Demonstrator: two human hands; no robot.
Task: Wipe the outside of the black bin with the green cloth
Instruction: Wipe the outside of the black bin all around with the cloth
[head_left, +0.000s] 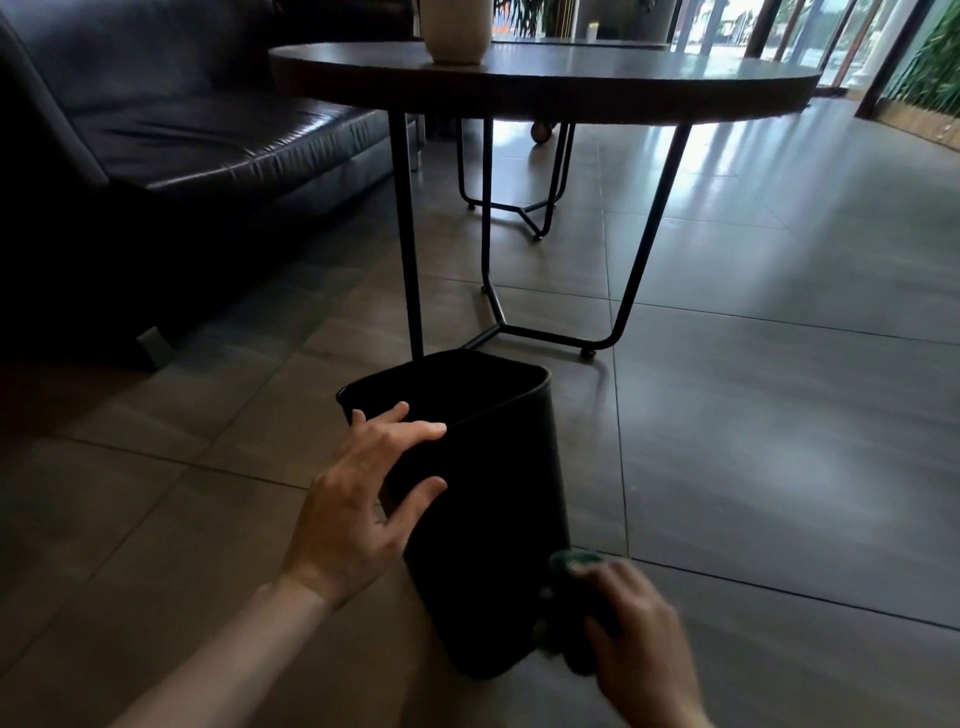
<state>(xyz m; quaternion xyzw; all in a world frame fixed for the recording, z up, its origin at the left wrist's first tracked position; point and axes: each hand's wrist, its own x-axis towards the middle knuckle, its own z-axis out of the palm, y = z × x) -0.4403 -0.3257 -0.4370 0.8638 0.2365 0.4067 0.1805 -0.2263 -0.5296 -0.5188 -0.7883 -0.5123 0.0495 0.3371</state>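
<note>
Head view. The bin (483, 519) is standing upright on the tiled floor (753, 441), its long axis running vertically, its open mouth facing up, just in front of the legs of a round table (545, 83) and well apart from the sofa (182, 130) at the left.

The left hand (358, 514) is reaching in from the lower left toward the bin's near rim. Its fingers (415, 431) are spread wide, the forefinger lying at the rim edge and the thumb splayed against the upper left wall; whether they are pressing on the rim or hovering just over it is not clear from this angle. The forearm is stretching diagonally across the floor, wrist slightly raised.

The right hand (639, 629) is working low at the bin's right wall, near the base. Its fingers are curling around the cloth (574, 564), bunching it into a wad that is touching, or very nearly touching, the lower right corner of the bin. The hand and cloth are blurred, so the exact contact is probably a light press rather than a firm one.

The relation governing the coming move: the unwiped wall is rising straight up from the cloth, so the stroke is likely running along the bin's long axis, base to rim, while the left hand, the one nearer the rim, is steadying the bin against tipping.
</note>
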